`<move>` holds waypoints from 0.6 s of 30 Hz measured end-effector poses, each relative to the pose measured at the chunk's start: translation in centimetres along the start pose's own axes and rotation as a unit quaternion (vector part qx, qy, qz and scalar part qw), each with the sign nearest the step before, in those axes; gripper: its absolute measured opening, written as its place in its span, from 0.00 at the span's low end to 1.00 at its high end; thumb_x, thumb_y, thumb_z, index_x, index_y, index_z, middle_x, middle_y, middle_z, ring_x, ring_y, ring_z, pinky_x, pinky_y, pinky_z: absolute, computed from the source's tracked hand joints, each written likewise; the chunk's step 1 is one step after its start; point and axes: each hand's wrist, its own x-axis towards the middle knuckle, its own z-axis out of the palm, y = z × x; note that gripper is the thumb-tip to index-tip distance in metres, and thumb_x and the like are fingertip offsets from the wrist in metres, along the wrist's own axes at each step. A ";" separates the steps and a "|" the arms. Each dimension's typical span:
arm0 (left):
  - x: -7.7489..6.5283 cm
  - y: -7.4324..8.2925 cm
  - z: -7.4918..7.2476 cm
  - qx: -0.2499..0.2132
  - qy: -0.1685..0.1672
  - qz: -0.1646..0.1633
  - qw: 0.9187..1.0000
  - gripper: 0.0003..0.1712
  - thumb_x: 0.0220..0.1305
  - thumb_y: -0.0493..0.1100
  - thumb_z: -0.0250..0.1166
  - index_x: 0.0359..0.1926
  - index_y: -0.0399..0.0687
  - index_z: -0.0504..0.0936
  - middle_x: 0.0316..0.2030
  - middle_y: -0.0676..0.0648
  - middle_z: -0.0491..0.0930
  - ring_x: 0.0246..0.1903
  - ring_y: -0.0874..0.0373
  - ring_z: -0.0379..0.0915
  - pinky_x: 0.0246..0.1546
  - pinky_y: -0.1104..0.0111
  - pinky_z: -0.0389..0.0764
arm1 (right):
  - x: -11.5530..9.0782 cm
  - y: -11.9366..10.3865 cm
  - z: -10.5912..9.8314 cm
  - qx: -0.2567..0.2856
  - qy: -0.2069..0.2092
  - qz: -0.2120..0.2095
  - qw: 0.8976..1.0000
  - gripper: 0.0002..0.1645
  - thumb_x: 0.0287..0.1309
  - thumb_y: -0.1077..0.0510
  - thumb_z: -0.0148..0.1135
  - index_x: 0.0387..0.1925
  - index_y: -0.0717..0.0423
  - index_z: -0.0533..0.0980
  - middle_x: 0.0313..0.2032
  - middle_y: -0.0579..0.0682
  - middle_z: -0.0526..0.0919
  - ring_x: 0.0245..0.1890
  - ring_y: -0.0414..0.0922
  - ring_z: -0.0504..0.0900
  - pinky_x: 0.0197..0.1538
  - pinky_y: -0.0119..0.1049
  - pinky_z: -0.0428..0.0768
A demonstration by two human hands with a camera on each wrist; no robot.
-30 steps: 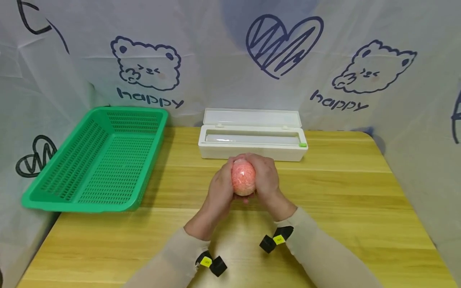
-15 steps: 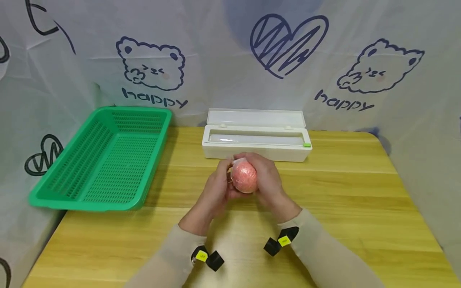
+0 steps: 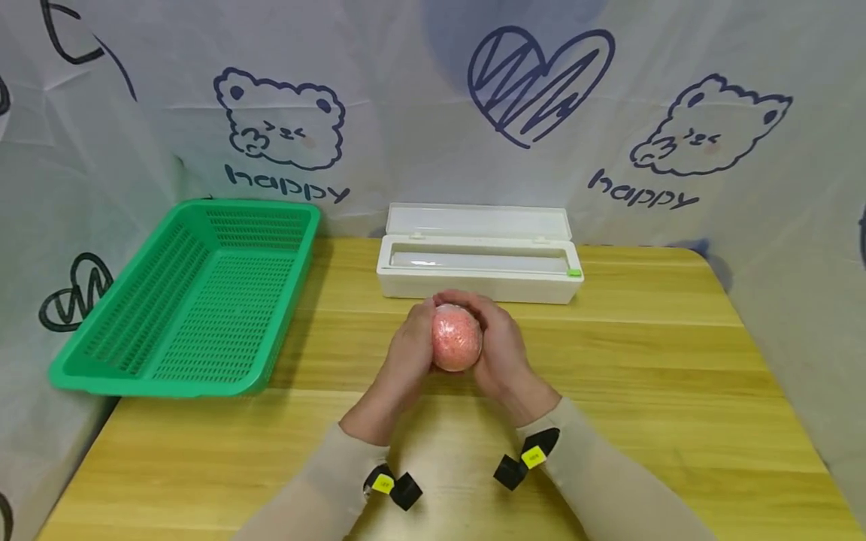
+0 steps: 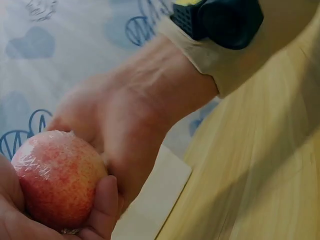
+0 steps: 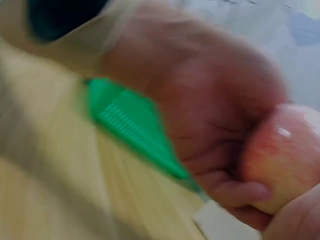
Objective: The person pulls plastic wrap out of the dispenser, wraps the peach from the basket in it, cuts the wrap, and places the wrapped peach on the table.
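Note:
A pinkish-red apple [image 3: 457, 338] with a yellowish patch is wrapped in shiny cling film, which bunches a little at its top in the left wrist view. Both hands hold it above the table, in front of the white box. My left hand [image 3: 408, 349] cups its left side, and my right hand [image 3: 501, 349] curls round the right side. In the left wrist view, fingers of the right hand wrap the lower part of the apple [image 4: 60, 180]. The apple's underside is hidden by the hands. The right wrist view is blurred, with the apple [image 5: 285, 155] at its right edge.
A white cling film box [image 3: 476, 288] with its lid raised and a roll inside stands behind the hands. A green cutter tab [image 3: 573, 273] sits at its right end. To the left is a green plastic basket [image 3: 260, 361] on the wooden table [image 3: 643, 391]. A drawn-on cloth hangs behind.
The apple has been turned between the hands. Half a second ago the left hand stood slightly off its side; now both hands close in on it. Box and basket stay put.

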 end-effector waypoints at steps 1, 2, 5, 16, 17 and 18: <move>0.0 0.0 -0.2 -0.025 -0.009 -0.015 1.000 0.27 0.75 0.59 0.39 0.55 0.42 0.68 0.49 0.39 0.72 0.40 0.51 0.74 0.33 0.59 0.84 | 0.1 -0.1 -0.1 0.018 -0.016 0.012 1.000 0.28 0.70 0.46 0.48 0.57 0.64 0.74 0.58 0.60 0.76 0.59 0.49 0.73 0.64 0.41 0.71; 0.1 0.1 -0.4 -0.041 -0.014 -0.026 0.999 0.27 0.75 0.58 0.40 0.57 0.43 0.69 0.50 0.40 0.72 0.39 0.52 0.75 0.32 0.61 0.84 | 0.2 -0.2 -0.1 0.025 -0.029 0.020 0.999 0.30 0.70 0.44 0.47 0.59 0.64 0.72 0.61 0.62 0.73 0.61 0.48 0.71 0.66 0.42 0.68; 0.2 0.1 -0.7 -0.069 -0.030 -0.052 0.996 0.28 0.73 0.60 0.42 0.59 0.45 0.70 0.53 0.41 0.71 0.41 0.53 0.75 0.32 0.64 0.83 | 0.2 -0.1 0.1 -0.031 -0.032 0.024 0.999 0.29 0.70 0.42 0.48 0.59 0.59 0.74 0.61 0.58 0.73 0.61 0.46 0.71 0.65 0.41 0.68; 0.7 -0.3 0.4 -0.119 0.071 -0.024 0.990 0.21 0.70 0.49 0.50 0.47 0.38 0.80 0.47 0.46 0.78 0.46 0.56 0.72 0.49 0.67 0.75 | 0.0 1.1 1.4 -0.057 0.074 -0.044 0.995 0.17 0.64 0.57 0.53 0.41 0.64 0.82 0.43 0.55 0.85 0.48 0.50 0.79 0.57 0.41 0.75; 0.7 -0.3 0.4 -0.125 0.071 -0.023 0.989 0.20 0.69 0.48 0.50 0.47 0.37 0.80 0.46 0.46 0.77 0.46 0.56 0.72 0.49 0.67 0.75 | 0.0 1.0 1.3 -0.044 0.066 -0.034 0.996 0.17 0.64 0.57 0.53 0.42 0.65 0.82 0.43 0.55 0.85 0.49 0.50 0.79 0.58 0.41 0.75; 0.7 -0.3 0.4 -0.127 0.065 -0.022 0.989 0.20 0.70 0.48 0.50 0.48 0.37 0.80 0.47 0.46 0.77 0.46 0.56 0.71 0.50 0.67 0.75 | 0.0 0.9 1.2 -0.027 0.056 -0.019 0.998 0.17 0.65 0.57 0.53 0.42 0.65 0.82 0.44 0.55 0.84 0.50 0.49 0.78 0.59 0.40 0.74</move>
